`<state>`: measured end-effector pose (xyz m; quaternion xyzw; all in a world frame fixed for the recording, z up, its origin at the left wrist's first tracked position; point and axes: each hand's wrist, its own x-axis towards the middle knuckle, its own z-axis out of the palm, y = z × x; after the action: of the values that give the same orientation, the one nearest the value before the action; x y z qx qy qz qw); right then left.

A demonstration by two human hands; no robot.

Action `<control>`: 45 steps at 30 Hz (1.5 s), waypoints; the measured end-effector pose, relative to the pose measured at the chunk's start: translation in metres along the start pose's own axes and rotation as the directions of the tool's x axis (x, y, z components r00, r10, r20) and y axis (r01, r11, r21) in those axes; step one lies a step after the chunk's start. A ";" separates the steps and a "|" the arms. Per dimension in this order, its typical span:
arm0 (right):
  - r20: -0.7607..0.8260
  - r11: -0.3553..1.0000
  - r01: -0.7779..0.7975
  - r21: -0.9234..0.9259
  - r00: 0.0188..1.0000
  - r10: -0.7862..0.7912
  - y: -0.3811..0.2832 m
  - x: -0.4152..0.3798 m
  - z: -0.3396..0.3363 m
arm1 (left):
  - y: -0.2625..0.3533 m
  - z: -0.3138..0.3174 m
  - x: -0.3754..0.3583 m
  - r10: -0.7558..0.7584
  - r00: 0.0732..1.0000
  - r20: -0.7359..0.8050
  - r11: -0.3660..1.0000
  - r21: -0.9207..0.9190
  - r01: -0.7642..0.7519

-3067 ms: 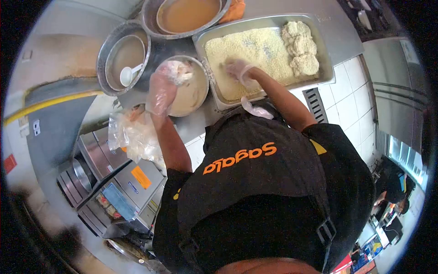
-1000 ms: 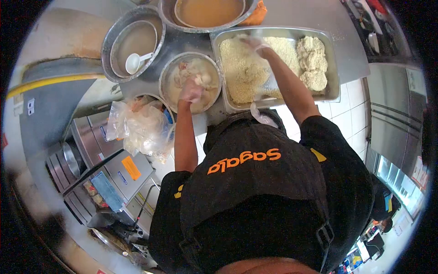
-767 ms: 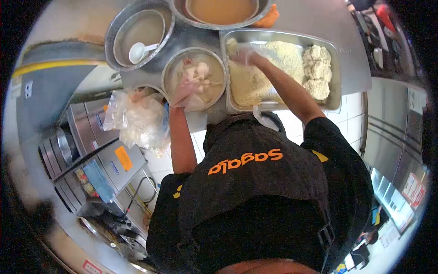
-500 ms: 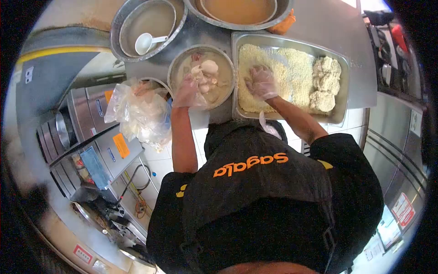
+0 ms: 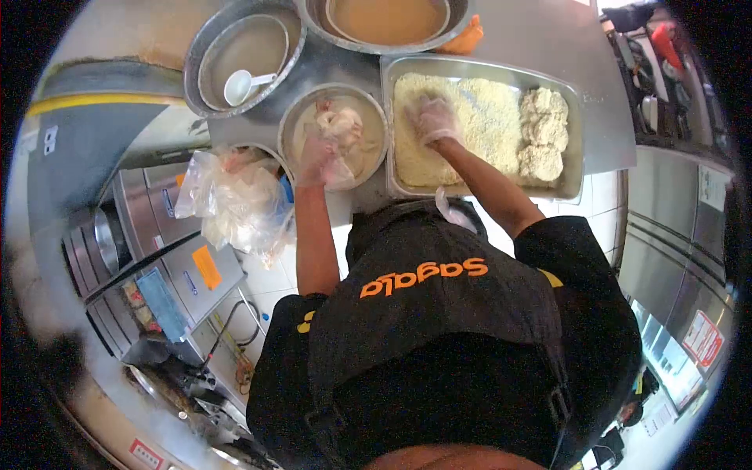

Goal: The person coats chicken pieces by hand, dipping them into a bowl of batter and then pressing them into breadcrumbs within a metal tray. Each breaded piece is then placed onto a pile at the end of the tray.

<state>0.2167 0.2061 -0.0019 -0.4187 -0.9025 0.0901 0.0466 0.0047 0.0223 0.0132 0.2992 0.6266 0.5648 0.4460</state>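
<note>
My left hand (image 5: 316, 160), in a clear plastic glove, reaches into a round bowl (image 5: 374, 157) and closes on a pale piece of raw meat, probably chicken (image 5: 338, 124). Its fingertips are partly hidden by the meat and glove. My right hand (image 5: 436, 119), also gloved, dips into the yellowish crumbs (image 5: 489, 149) on the left side of a rectangular metal tray (image 5: 576, 149). Motion blur and crumbs obscure its fingers. Several crumb-coated pieces (image 5: 542, 133) are heaped at the tray's right end.
A basin (image 5: 193, 78) of cloudy liquid holds a white scoop (image 5: 239, 86). Behind the tray, another basin (image 5: 468, 9) contains brownish liquid, with an orange cloth (image 5: 464, 37) beside it. A clear plastic bag (image 5: 239, 200) bulges left of the bowl.
The view has shifted slightly. My left hand has moved the meat within the bowl. My right hand has moved a little leftward through the crumbs.
</note>
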 end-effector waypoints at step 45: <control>0.402 0.696 -0.176 0.697 0.899 -0.174 0.040 -0.035 0.000 | -0.022 -0.007 -0.016 0.089 0.958 -0.273 0.823 0.562 0.084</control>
<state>0.2695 0.2049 -0.0100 -0.3358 -0.7809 0.5267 0.0021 0.0080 0.0011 -0.0051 0.3337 0.8237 0.3904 0.2400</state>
